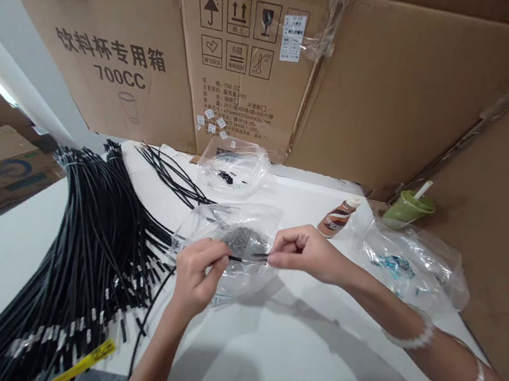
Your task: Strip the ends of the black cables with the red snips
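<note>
My left hand (199,272) is closed around a black cable (235,258), whose end sticks out to the right past the thumb and forefinger. Facing it, my right hand (298,251) is closed in a pinch close to the cable's tip. A short, dark, blurred piece shows at those fingertips; its kind is unclear. Both hands are above a clear plastic bag (196,223) with a heap of small grey bits (241,238) inside. Left of my left hand lies a big bundle of black cables (83,234) with light, silvery ends.
Behind the bag, another clear bag (257,172) holds small black pieces, beside several loose black cables (174,178). A brown bottle (337,218), green cup (407,208) and bag with blue bits (436,261) stand right. Cardboard boxes (396,90) wall the white table (306,353). A yellow strip (82,363) lies front left.
</note>
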Tool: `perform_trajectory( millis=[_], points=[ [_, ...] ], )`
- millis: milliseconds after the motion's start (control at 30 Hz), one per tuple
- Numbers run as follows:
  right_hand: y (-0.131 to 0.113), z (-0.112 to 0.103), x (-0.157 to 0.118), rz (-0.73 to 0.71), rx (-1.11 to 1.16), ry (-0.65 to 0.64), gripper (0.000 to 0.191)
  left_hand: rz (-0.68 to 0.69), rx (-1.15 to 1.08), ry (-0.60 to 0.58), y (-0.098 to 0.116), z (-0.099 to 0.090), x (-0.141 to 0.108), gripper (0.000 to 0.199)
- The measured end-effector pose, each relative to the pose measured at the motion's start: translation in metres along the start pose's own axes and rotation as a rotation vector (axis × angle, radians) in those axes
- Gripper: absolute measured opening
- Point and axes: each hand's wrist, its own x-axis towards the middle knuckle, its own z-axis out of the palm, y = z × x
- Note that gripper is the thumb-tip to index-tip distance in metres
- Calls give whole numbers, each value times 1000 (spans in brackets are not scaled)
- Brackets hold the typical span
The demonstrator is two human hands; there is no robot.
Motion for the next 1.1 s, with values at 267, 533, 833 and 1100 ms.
perform_trajectory(
  millis=[267, 533, 833, 1100],
  points=[
    [24, -26, 40, -10, -239, 169, 40, -68, 449, -40, -9, -7, 17, 29],
    [29, 34, 3, -288, -570, 419, 31, -778, -447, -229, 23, -3, -15, 33],
    [35, 37, 20, -189, -598, 371, 33, -869, -794, 84, 18, 22, -17, 30],
    [41, 37, 42, -102, -583, 328, 35, -895, -782, 86, -1, 30, -14, 34]
  ],
)
